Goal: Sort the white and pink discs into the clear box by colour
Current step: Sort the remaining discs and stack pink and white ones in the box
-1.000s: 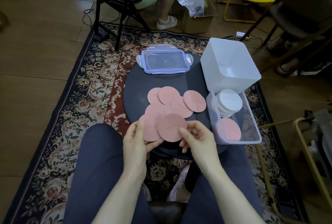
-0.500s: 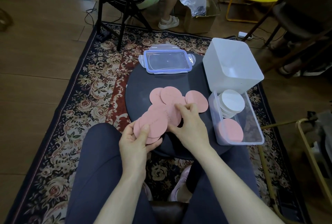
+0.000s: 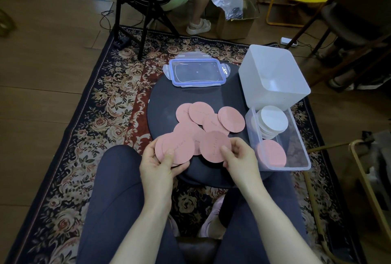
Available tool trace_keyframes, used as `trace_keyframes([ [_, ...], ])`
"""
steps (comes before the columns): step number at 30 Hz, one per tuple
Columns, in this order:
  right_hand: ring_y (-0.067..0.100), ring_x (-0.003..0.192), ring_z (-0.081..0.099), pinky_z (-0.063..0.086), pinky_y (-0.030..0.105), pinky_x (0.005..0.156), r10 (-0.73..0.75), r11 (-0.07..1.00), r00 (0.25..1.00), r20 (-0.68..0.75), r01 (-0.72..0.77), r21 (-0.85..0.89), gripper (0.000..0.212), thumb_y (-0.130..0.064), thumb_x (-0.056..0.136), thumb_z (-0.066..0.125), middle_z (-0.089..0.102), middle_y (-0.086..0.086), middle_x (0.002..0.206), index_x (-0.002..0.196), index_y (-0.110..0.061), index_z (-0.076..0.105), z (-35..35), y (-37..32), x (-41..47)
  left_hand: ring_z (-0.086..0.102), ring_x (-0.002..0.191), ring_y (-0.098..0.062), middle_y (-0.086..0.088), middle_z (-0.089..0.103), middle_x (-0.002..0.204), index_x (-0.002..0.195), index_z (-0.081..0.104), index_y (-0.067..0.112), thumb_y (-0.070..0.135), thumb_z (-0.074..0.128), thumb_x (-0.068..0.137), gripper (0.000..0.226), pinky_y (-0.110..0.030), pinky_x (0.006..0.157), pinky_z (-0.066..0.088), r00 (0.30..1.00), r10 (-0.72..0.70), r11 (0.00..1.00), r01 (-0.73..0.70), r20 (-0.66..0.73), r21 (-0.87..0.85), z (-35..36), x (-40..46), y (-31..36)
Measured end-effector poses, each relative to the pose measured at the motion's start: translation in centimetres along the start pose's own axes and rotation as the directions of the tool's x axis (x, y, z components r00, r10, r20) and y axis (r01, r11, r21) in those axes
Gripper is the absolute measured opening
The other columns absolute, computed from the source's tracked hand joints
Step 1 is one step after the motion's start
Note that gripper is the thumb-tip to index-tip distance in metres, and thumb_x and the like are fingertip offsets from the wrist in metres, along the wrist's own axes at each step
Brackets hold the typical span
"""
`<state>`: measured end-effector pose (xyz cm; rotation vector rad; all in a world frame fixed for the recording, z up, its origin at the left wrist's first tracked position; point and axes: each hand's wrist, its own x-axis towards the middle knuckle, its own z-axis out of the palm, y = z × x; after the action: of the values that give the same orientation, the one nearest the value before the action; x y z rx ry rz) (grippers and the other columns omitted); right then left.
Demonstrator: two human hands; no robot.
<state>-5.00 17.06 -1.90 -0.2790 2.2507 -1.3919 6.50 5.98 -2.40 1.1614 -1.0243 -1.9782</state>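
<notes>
On the round dark desk (image 3: 163, 103) above a flowered rug (image 3: 101, 103), loose pink discs (image 3: 203, 115) lie beside our clear box (image 3: 296, 149). Our left hand (image 3: 157, 166) grasps a small pink stack (image 3: 175, 149); our right hand (image 3: 237, 158) pinches a single pink disc (image 3: 213, 146).

Centre of frame: loose discs (image 3: 208, 118) overlap on the round counter (image 3: 160, 111), with a lid (image 3: 197, 72) above them at the counter's upper edge. Right of the discs stands the box (image 3: 296, 143), holding one stack (image 3: 273, 123) in its upper part and another disc (image 3: 271, 153) in its lower part. A tub (image 3: 273, 77) sits directly above the box.
</notes>
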Motion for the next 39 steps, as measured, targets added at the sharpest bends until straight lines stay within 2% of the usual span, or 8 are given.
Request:
trace_keyframes([
  [4, 0.01, 0.044, 0.047, 0.04, 0.018, 0.042, 0.053, 0.962, 0.993, 0.107, -0.08, 0.26, 0.011, 0.001, 0.091, 0.055, 0.056, 0.001, 0.054, 0.093, -0.005, 0.064, -0.5, -0.1, -1.0, 0.067, 0.103, -0.025, -0.008, 0.068, 0.113, 0.11, 0.06, 0.016, -0.002, 0.049, 0.095, 0.026, -0.033, 0.064, 0.059, 0.998, -0.02, 0.999, 0.018, 0.051, 0.034, 0.4, -0.3, -0.2],
  [8, 0.01, 0.042, 0.048, 0.039, 0.02, 0.039, 0.051, 0.953, 0.993, 0.109, -0.081, 0.29, 0.006, -0.006, 0.085, 0.067, 0.055, 0.002, 0.053, 0.088, -0.002, 0.063, 0.6, -0.6, -1.3, 0.071, 0.094, -0.023, -0.009, 0.071, 0.106, 0.113, 0.062, 0.011, 0.015, 0.055, 0.096, 0.018, -0.033, 0.063, 0.059, 0.993, -0.039, 0.998, 0.033, 0.108, 0.057, 0.9, -0.8, -0.2],
  [13, 0.005, 0.055, 0.052, 0.044, 0.025, 0.057, -0.031, 0.999, 1.0, 0.006, 0.03, 0.033, 0.019, -0.032, 0.08, 0.072, 0.065, -0.007, 0.063, 0.07, -0.02, 0.062, 2.0, -0.9, -0.3, 0.07, 0.09, -0.022, -0.006, 0.071, 0.102, 0.105, 0.063, 0.015, 0.005, 0.059, 0.092, 0.017, -0.029, 0.061, 0.059, 0.999, 0.009, 1.0, -0.01, 0.038, 0.025, 0.8, -0.8, 0.1],
  [15, 0.001, 0.067, 0.054, 0.043, 0.026, 0.067, -0.131, 0.979, 0.991, -0.022, 0.126, -0.161, 0.014, -0.038, 0.079, 0.071, 0.064, -0.012, 0.081, 0.081, -0.026, 0.064, 2.4, -1.2, 0.4, 0.069, 0.095, -0.022, -0.005, 0.07, 0.104, 0.104, 0.062, 0.017, 0.001, 0.057, 0.093, 0.02, -0.028, 0.061, 0.058, 0.999, 0.036, 0.999, -0.037, -0.04, -0.005, 0.3, -0.3, 0.3],
  [18, 0.006, 0.089, 0.053, 0.043, 0.028, 0.075, -0.196, 0.889, 0.976, 0.094, 0.217, -0.402, 0.045, -0.048, 0.073, 0.072, 0.047, -0.013, 0.106, 0.112, -0.032, 0.057, 2.8, -2.0, 1.3, 0.066, 0.102, -0.023, -0.005, 0.067, 0.109, 0.11, 0.06, 0.017, 0.0, 0.056, 0.093, 0.024, -0.024, 0.061, 0.057, 0.992, 0.062, 0.998, -0.064, -0.106, -0.013, -0.5, 0.3, 0.7],
  [20, 0.015, 0.094, 0.051, 0.045, 0.033, 0.074, -0.216, 0.815, 0.965, 0.151, 0.264, -0.516, 0.056, -0.052, 0.069, 0.073, 0.039, -0.009, 0.108, 0.117, -0.03, 0.052, 3.2, -2.3, 1.5, 0.064, 0.105, -0.022, -0.003, 0.066, 0.112, 0.115, 0.057, 0.016, -0.002, 0.056, 0.093, 0.029, -0.021, 0.061, 0.057, 0.99, 0.073, 0.997, -0.075, -0.12, -0.011, -0.9, 0.6, 0.8],
  [28, 0.012, 0.093, 0.055, 0.045, 0.034, 0.075, -0.233, 0.862, 0.971, 0.051, 0.231, -0.451, 0.05, -0.038, 0.073, 0.075, 0.042, -0.014, 0.111, 0.116, -0.031, 0.051, 3.2, -1.3, 1.0, 0.063, 0.105, -0.017, -0.002, 0.064, 0.114, 0.112, 0.057, 0.022, -0.005, 0.054, 0.092, 0.034, -0.02, 0.062, 0.056, 0.991, 0.082, 0.996, -0.084, -0.107, -0.017, -1.0, 0.6, 0.7],
  [39, 0.015, 0.092, 0.052, 0.044, 0.032, 0.067, -0.384, 0.81, 0.921, -0.066, 0.302, -0.502, 0.044, -0.033, 0.077, 0.073, 0.044, -0.012, 0.107, 0.116, -0.028, 0.052, 4.1, -0.3, -0.3, 0.064, 0.099, -0.012, 0.003, 0.065, 0.108, 0.114, 0.057, 0.019, -0.006, 0.054, 0.092, 0.034, -0.019, 0.062, 0.057, 0.991, 0.084, 0.996, -0.085, -0.105, -0.008, -0.6, 0.6, 0.8],
])
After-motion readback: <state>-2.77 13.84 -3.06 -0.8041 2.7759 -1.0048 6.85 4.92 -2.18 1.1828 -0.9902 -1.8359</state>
